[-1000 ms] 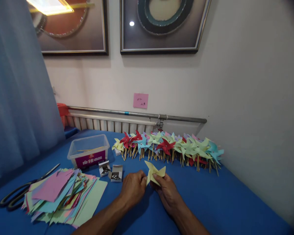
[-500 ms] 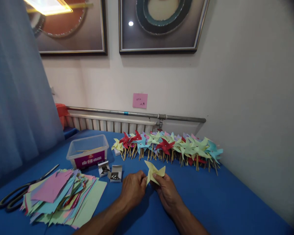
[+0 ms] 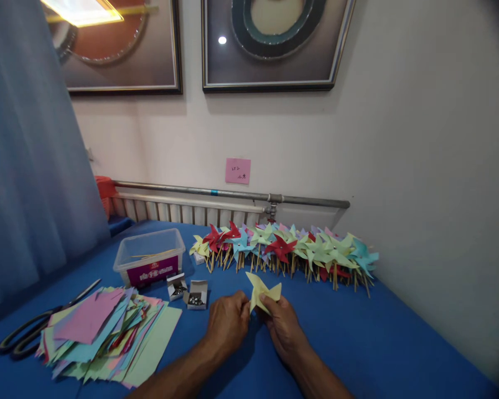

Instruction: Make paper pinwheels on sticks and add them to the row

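A pale yellow paper pinwheel (image 3: 259, 292) is between my two hands, above the blue table cover. My right hand (image 3: 283, 324) grips it, with the thumb pressed over its middle and the other fingers behind. My left hand (image 3: 228, 318) is closed at its left blade, fingertips pinching at the paper's edge; whether a pin is also in those fingers is hidden. Just left of that hand stand two small open white boxes, one box (image 3: 197, 295) and another box (image 3: 177, 286), with shiny metal pins inside.
Several finished pinwheels on sticks (image 3: 283, 249) lie along the back. A clear plastic tub (image 3: 149, 260) holds a few sticks. At the left are a heap of coloured paper (image 3: 108, 335) and black-handled scissors (image 3: 45, 321). A radiator pipe (image 3: 233, 194) runs along the wall.
Almost nothing differs. Both hands keep their hold around the yellow pinwheel, and my left hand has shifted very slightly to the right.
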Motion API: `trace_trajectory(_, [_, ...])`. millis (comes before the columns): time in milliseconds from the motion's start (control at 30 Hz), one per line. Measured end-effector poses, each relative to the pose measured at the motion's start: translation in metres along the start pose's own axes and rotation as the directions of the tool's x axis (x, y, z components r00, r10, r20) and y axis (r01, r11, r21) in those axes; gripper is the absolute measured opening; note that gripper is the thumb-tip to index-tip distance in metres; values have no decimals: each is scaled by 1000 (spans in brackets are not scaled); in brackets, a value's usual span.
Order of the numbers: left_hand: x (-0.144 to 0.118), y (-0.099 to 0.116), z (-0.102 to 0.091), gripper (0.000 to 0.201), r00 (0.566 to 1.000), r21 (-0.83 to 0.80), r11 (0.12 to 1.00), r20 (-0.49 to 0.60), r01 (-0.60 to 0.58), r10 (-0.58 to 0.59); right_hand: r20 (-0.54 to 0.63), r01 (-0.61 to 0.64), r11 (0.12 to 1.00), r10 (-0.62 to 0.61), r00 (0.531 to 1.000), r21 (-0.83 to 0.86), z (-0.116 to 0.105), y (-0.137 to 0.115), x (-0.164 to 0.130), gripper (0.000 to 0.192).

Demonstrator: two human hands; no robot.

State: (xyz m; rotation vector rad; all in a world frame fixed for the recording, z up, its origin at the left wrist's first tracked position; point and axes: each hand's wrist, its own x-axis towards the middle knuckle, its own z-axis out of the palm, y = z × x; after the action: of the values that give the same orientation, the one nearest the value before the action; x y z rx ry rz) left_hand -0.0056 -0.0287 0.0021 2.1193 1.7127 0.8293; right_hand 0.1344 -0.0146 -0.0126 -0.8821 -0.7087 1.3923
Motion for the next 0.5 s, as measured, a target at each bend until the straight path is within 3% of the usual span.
trace_trajectory(500, [-2,2,1,21,1000,51,999,24,-6,5,-32,15,1000,-15,999,-10,0,1,2,32])
